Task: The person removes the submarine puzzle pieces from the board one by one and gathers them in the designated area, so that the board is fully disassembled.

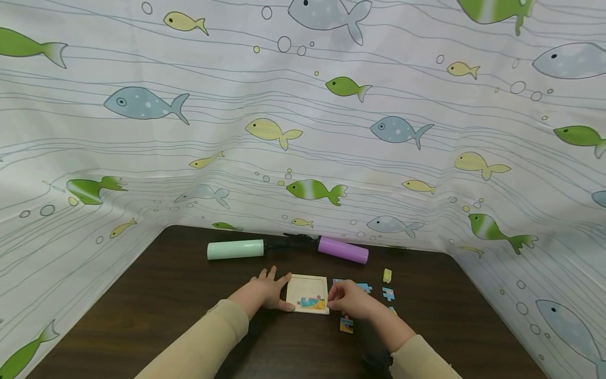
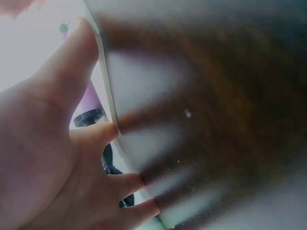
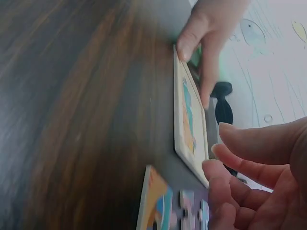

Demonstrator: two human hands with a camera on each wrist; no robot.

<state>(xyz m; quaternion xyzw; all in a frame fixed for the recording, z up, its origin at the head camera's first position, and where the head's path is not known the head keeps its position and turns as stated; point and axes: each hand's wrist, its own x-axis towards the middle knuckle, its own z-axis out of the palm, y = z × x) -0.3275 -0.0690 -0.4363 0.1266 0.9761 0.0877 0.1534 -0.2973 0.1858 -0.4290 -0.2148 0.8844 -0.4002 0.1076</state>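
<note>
A square wooden puzzle tray (image 1: pixel 306 287) lies on the table, with a few joined pieces (image 1: pixel 311 302) in its lower right part. My left hand (image 1: pixel 266 290) is spread at the tray's left side, thumb at the near corner and forefinger at the far one. In the left wrist view its fingers (image 2: pixel 129 184) are straight, fingertips down on the dark tabletop. My right hand (image 1: pixel 351 300) is at the tray's right edge. The right wrist view shows its thumb (image 3: pixel 254 141) apart from the loosely bent fingers, with nothing seen between them.
Loose puzzle pieces (image 1: pixel 388 293) lie to the right of the tray, one orange and blue piece (image 1: pixel 346 325) nearer me. A small yellow-green object (image 1: pixel 387 276) sits beyond them. Behind are a mint green cylinder (image 1: pixel 235 249) and a purple cylinder (image 1: pixel 343 250). A fish-patterned curtain (image 1: pixel 303 158) encloses the table.
</note>
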